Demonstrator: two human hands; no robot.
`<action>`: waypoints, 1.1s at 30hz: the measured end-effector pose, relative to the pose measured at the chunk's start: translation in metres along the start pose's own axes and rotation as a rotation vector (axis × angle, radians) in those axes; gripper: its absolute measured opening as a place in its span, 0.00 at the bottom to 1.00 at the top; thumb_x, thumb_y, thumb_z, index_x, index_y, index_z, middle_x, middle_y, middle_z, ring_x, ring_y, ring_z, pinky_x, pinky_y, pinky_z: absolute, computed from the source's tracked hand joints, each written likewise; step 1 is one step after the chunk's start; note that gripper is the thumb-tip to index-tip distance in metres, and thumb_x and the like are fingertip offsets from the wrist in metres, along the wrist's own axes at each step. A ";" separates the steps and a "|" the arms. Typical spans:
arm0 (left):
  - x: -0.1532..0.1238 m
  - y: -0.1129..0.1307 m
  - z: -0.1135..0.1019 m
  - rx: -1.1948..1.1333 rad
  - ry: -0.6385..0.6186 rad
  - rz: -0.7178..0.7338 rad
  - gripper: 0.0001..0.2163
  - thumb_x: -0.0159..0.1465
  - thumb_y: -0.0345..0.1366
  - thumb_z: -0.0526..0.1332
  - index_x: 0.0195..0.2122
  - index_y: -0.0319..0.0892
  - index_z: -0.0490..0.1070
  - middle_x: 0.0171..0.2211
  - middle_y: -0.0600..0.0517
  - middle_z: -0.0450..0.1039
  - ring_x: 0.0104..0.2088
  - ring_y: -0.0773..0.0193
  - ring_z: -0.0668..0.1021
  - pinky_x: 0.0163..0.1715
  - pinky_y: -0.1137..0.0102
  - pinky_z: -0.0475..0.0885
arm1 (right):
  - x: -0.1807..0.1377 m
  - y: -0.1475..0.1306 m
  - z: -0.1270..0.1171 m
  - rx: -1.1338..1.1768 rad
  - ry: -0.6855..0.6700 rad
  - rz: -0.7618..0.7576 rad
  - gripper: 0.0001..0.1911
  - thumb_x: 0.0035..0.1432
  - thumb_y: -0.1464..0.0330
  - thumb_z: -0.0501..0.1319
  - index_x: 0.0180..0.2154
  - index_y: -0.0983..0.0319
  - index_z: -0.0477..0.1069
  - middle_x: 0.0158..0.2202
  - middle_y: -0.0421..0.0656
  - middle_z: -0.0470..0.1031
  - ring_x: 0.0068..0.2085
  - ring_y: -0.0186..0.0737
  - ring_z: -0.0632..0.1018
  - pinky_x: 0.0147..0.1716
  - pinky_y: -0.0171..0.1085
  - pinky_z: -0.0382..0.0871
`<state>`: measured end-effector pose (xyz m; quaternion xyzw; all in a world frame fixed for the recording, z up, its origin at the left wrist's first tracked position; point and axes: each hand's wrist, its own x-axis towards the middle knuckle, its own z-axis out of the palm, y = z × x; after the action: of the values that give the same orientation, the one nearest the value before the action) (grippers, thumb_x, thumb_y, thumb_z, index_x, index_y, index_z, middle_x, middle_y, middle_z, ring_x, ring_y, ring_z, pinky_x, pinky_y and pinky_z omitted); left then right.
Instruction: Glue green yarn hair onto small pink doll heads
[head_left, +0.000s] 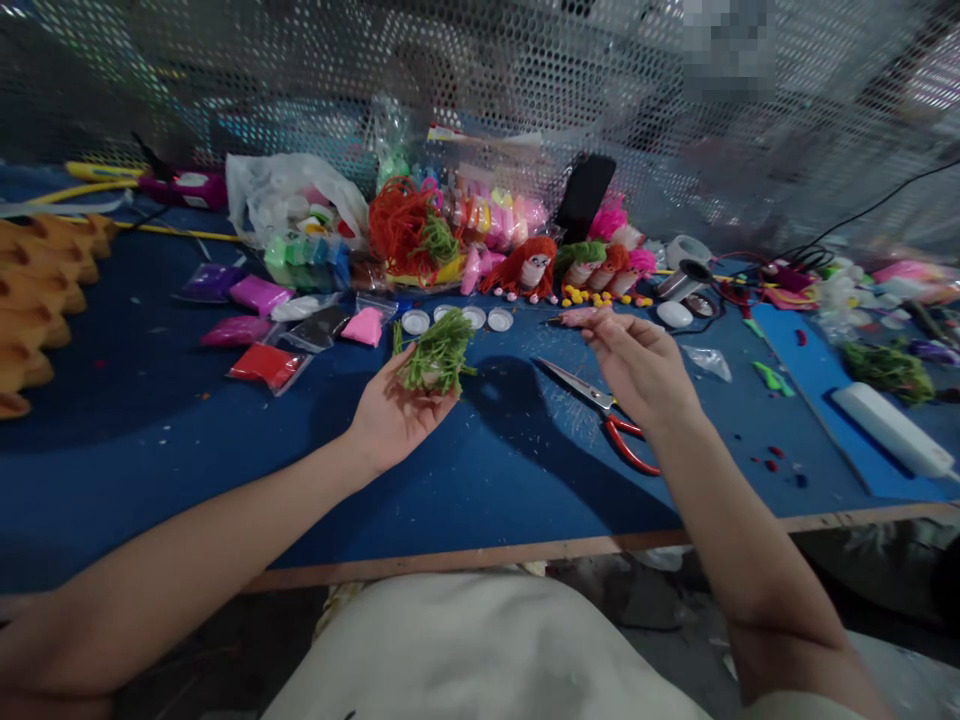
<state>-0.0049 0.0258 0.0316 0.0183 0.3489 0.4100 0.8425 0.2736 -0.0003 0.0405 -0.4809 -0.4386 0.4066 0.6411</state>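
My left hand (391,420) is closed around a bundle of green yarn (441,350), held above the table's middle. Something pale shows under the strands, too little of it to name. My right hand (643,368) pinches a slim pinkish tool with a dark, thin tip (576,317), pointing left; its exact kind is unclear. Below that hand lie scissors with red handles (600,402), their blades apart from the yarn. Several small white round caps (500,319) stand in a row behind the yarn. Yarn-haired dolls, one with orange hair (534,264), sit farther back.
Bags of coloured clay, one red (268,367), lie to the left beside an orange egg tray (45,300). A phone (586,195) leans at the back against a perforated metal screen (480,80). To the right are a blue board (825,400) and a white glue-gun-like or power-bank-like block (892,428).
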 end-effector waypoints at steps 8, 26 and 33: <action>0.000 -0.001 0.005 0.028 0.019 0.068 0.11 0.70 0.36 0.56 0.41 0.36 0.76 0.31 0.45 0.81 0.31 0.59 0.83 0.39 0.64 0.83 | -0.014 -0.030 0.014 0.095 -0.154 0.288 0.09 0.56 0.67 0.66 0.30 0.57 0.65 0.20 0.31 0.56 0.20 0.29 0.60 0.23 0.33 0.61; 0.014 0.004 0.004 0.001 -0.023 0.194 0.10 0.68 0.34 0.59 0.46 0.41 0.78 0.34 0.50 0.83 0.38 0.60 0.84 0.64 0.52 0.68 | -0.039 -0.013 0.044 -1.925 -0.596 -0.275 0.12 0.65 0.75 0.53 0.43 0.67 0.76 0.37 0.55 0.78 0.43 0.54 0.76 0.37 0.43 0.61; 0.016 0.002 0.001 0.018 -0.035 0.182 0.11 0.68 0.34 0.59 0.48 0.42 0.77 0.40 0.49 0.84 0.43 0.60 0.85 0.63 0.53 0.70 | -0.023 -0.012 0.014 -1.091 -0.333 -0.426 0.18 0.71 0.64 0.46 0.30 0.57 0.67 0.33 0.48 0.72 0.42 0.50 0.71 0.50 0.51 0.64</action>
<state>0.0013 0.0383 0.0241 0.0646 0.3348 0.4811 0.8076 0.2551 -0.0212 0.0499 -0.5717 -0.7646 0.0560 0.2923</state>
